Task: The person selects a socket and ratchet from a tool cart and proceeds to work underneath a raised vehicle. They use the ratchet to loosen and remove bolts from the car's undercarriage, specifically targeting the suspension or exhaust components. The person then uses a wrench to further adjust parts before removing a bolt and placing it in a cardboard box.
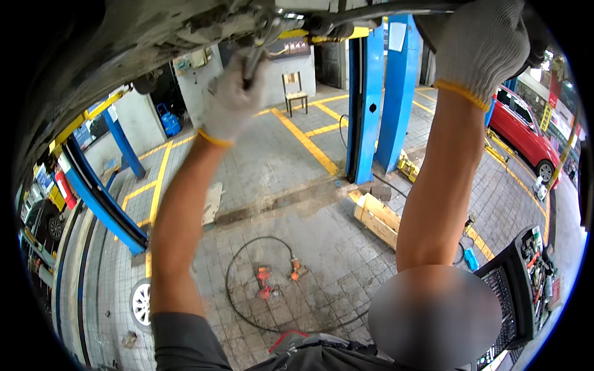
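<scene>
Above me is the dirty underside of a raised car (pixel 154 43). My left hand (pixel 234 99), in a white knit glove with a yellow cuff, is raised and a little blurred. It is closed round the handle of a metal wrench (pixel 253 59), whose upper end meets the car's metal parts. Higher on the right, my gloved right hand (pixel 482 49) is up against the dark parts by a long black bar (pixel 402 8). Its back faces me and the fingers look curled; what they grip is hidden.
Blue lift posts (pixel 365 111) stand ahead. On the paved floor lie a red power tool (pixel 265 284), an orange-ended hose (pixel 296 269) and a wooden box (pixel 377 219). An open tool case (pixel 510 297) is at right, a wheel (pixel 142 303) at left, a red car (pixel 526 133) beyond.
</scene>
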Available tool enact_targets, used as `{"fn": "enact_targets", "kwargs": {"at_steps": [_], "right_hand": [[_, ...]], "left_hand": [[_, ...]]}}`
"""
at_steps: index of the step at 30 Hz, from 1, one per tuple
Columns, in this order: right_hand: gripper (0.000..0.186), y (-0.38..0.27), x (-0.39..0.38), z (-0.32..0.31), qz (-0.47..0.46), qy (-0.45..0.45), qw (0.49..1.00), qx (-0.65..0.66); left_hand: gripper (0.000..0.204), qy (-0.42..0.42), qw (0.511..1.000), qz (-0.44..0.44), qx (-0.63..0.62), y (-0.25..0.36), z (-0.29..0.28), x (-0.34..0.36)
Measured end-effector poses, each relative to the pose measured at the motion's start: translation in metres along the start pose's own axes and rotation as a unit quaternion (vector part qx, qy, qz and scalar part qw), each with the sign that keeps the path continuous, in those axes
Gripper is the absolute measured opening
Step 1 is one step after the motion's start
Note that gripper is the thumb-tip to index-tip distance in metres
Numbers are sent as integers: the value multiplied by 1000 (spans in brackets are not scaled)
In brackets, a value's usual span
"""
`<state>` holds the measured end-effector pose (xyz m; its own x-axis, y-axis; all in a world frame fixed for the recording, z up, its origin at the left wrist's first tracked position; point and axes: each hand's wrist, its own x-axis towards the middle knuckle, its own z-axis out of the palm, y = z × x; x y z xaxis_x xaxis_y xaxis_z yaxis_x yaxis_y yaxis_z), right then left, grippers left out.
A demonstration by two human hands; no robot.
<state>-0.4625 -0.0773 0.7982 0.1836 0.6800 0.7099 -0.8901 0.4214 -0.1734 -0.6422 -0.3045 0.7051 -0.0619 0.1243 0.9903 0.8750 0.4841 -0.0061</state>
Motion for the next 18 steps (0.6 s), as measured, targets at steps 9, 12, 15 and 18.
{"fn": "enact_targets", "kwargs": {"at_steps": [9, 12, 15, 18], "right_hand": [[70, 22, -5, -4, -72, -19, 994, -83], [73, 30, -1, 5, -119, 45, 988, -87], [70, 62, 45, 7, 0, 37, 985, -169], [62, 51, 38, 18, -7, 78, 992, -99]], "left_hand": [[26, -6, 985, -13, 172, 13, -6, -1], [34, -151, 940, -284, -112, 111, -4, -40], [37, -138, 801, -441, -380, 179, -14, -22], [28, -94, 798, -431, -411, 174, -2, -28]]}}
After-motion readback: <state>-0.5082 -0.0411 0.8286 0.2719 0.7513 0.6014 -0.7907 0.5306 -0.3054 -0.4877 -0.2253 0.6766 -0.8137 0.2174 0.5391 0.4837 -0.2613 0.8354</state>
